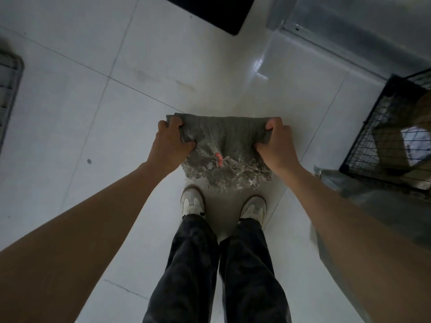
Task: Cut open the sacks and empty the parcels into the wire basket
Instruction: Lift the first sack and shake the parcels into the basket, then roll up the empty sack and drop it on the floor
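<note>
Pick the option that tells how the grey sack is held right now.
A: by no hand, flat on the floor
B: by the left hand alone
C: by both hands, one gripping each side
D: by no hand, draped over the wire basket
C: the left hand and the right hand each grip one side of the grey sack, fingers curled into the fabric.

Both hands up front, standing over a pale tiled floor (93,94). Left hand (171,142) and right hand (276,142) each grip an end of a grey woven sack (224,134), frayed edge with orange thread (219,159) nearest. Wire basket (382,136) at right, cardboard inside.
</note>
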